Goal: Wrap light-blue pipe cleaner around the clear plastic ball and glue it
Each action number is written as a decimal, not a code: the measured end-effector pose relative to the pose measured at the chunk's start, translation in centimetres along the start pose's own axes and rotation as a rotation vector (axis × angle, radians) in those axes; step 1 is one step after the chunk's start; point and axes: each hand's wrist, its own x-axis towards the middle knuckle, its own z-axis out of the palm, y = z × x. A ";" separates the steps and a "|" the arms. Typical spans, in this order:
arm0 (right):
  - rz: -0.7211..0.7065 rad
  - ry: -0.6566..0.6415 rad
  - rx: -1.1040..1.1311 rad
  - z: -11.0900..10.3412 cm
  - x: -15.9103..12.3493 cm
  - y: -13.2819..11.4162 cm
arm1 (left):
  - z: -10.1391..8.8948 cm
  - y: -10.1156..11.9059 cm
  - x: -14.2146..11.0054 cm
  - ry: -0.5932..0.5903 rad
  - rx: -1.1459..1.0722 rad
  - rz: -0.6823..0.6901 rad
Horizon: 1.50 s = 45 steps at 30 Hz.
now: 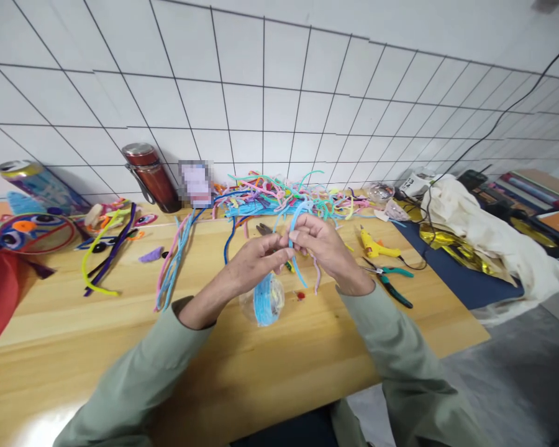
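My left hand [251, 264] and my right hand [323, 248] meet above the wooden table [121, 347], fingers pinched together on a light blue pipe cleaner [294, 248] that rises between them and hangs down below. A pink pipe cleaner [315, 276] dangles under my right hand. Beneath my left wrist lies a clear plastic ball with blue material inside [264, 299]. Just behind my hands spreads a heap of coloured pipe cleaners [279, 195].
Yellow glue gun [375, 247] and teal-handled pliers [391, 282] lie to the right. Loose pipe cleaners [172, 261] and craft faces [28, 230] sit left. A brown flask [151, 177] and a can [37, 180] stand by the tiled wall. White cloth [484, 242] covers a dark mat at right.
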 end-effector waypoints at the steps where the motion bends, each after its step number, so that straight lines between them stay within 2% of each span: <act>1: 0.008 -0.015 0.009 0.1 -0.1 0.0 | 0.0 -0.1 0.0 -0.014 0.008 -0.007; 3: 0.016 -0.018 0.042 0.1 -0.1 0.0 | -0.1 -0.3 0.0 -0.030 0.061 -0.014; 6: 0.032 0.044 0.119 -0.1 0.0 -0.2 | -0.2 0.0 -0.3 -0.044 0.129 -0.011; 9: 0.058 0.091 0.147 -0.5 0.0 -0.3 | -0.2 0.5 -0.7 -0.015 0.128 0.023; 12: 0.073 0.055 0.062 -0.5 0.0 -0.1 | -0.7 0.7 -0.9 0.013 0.108 0.045; 17: 0.028 -0.014 -0.184 -0.6 0.2 0.6 | -2.0 0.4 -0.7 -0.010 0.051 0.059; 19: -0.008 -0.007 -0.339 -1.3 0.4 0.8 | -2.5 0.3 -0.5 -0.026 0.024 0.052; 22: 0.026 0.074 -0.805 -3.3 0.7 0.8 | -3.0 0.4 -0.2 0.002 0.005 0.026; 25: 0.266 0.094 -1.277 -5.6 1.0 0.7 | -3.2 0.7 0.0 0.058 0.003 0.010; 28: 0.489 0.065 -1.428 -7.2 1.4 1.2 | -3.2 1.0 -0.1 0.072 0.032 -0.004; 30: 0.553 -0.008 -1.367 -7.9 1.7 2.1 | -3.2 1.0 -0.1 0.061 0.054 -0.019; 31: 0.555 -0.084 -1.295 -8.2 1.9 2.8 | -3.2 0.9 -0.1 0.055 0.060 -0.026; 33: 0.498 -0.255 -1.095 -8.6 2.2 4.5 | -3.4 0.7 0.0 0.060 0.069 -0.042; 35: 0.417 -0.351 -0.850 -8.8 2.5 6.1 | -3.9 0.3 0.1 0.081 0.077 -0.058; 37: 0.403 -0.325 -0.630 -8.7 2.7 7.3 | -4.4 -0.1 0.2 0.102 0.080 -0.076; 39: 0.432 -0.268 -0.507 -8.5 2.7 7.6 | -4.8 -0.5 0.2 0.111 0.070 -0.097; 42: 0.463 -0.196 -0.388 -8.0 2.6 6.7 | -4.9 -1.1 0.1 0.123 0.042 -0.115; 45: 0.428 -0.065 -0.171 -7.3 2.5 5.0 | -4.4 -1.0 0.0 0.124 0.035 -0.106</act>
